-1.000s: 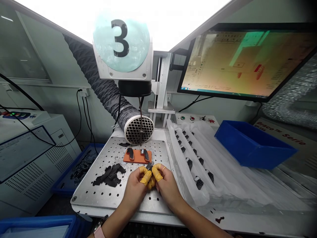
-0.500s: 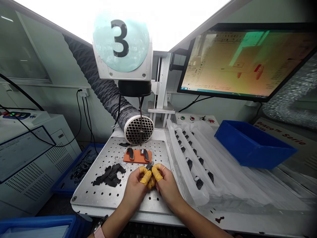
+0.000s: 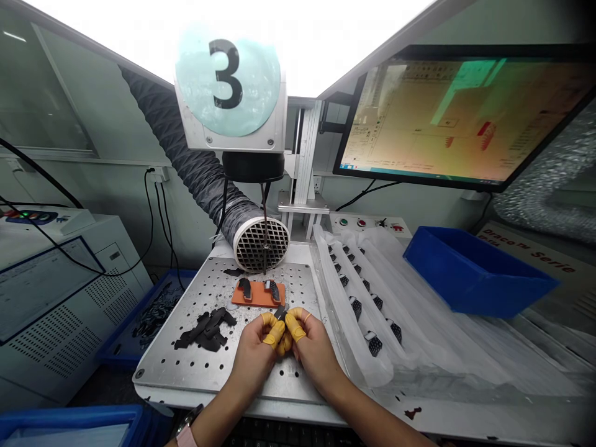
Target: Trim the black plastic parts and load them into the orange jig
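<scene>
Both hands meet over the perforated metal plate (image 3: 251, 379), yellow finger cots on their fingertips. Between them they pinch a small dark part (image 3: 281, 312), largely covered by the fingers. My left hand (image 3: 261, 341) closes on its left side, and my right hand (image 3: 305, 335) closes on its right. Just beyond the fingers lies an orange fixture block (image 3: 257, 294). On it sit a plain black part (image 3: 244, 287) at left and a dotted black part (image 3: 272, 290) at right. Left of my hands rests a pile of black parts (image 3: 207, 329).
White foam sheeting (image 3: 419, 335) on the right holds rows of dotted parts (image 3: 373, 343). A blue bin (image 3: 479, 273) stands on it. Above the plate hang a machine head (image 3: 254, 166) and a round duct grille (image 3: 261, 244). A keyboard (image 3: 279, 431) lies at the front edge.
</scene>
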### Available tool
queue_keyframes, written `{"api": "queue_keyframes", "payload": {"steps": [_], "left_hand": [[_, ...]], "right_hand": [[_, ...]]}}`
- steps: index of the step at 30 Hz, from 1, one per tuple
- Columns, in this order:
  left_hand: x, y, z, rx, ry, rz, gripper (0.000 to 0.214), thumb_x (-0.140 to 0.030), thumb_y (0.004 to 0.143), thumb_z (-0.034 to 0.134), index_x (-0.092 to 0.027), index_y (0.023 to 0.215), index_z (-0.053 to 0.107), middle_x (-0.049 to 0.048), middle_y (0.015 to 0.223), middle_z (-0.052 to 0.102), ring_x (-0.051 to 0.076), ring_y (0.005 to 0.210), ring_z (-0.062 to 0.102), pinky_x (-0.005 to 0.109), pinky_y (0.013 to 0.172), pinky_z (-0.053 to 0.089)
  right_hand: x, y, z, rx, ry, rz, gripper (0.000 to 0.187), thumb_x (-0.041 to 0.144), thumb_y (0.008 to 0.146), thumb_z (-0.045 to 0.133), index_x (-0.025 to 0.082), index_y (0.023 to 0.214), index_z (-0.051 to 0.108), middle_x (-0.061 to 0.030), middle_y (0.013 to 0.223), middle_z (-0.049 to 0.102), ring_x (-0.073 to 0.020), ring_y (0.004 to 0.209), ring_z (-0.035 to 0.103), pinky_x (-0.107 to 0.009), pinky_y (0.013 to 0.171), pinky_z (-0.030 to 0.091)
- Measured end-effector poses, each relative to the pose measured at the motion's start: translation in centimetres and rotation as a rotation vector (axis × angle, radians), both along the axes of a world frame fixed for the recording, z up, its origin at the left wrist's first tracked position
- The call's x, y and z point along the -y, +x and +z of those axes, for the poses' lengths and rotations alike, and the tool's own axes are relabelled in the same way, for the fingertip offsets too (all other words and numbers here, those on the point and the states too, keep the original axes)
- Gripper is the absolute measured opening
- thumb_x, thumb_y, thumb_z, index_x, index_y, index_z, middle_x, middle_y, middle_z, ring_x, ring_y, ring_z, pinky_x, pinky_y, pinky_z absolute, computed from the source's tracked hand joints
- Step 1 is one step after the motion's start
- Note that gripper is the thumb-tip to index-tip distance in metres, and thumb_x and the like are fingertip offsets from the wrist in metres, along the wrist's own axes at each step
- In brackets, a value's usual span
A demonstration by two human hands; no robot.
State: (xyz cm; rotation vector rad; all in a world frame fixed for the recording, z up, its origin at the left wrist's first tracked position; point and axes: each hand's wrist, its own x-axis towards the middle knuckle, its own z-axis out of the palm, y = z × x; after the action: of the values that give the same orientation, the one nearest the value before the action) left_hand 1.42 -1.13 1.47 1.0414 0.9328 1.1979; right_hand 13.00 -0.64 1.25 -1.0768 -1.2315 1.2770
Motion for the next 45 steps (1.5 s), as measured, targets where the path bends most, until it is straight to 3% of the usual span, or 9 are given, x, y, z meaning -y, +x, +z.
{"api": "queue_keyframes", "payload": {"steps": [45], "left_hand": [[-0.16,0.08,-0.24,0.017,0.011,0.02,0.022,-0.033,0.071,0.064,-0.017,0.064,0.051,-0.0061,0.049,0.051,0.002,0.034,0.03,0.017,0.036,0.023]], "right_hand": [[0.07,-0.19,0.36,0.019,0.015,-0.009,0.019,0.033,0.081,0.054,0.019,0.07,0.048,0.0074,0.048,0.041,-0.0073,0.039,0.032,-0.02,0.039,0.025]]}}
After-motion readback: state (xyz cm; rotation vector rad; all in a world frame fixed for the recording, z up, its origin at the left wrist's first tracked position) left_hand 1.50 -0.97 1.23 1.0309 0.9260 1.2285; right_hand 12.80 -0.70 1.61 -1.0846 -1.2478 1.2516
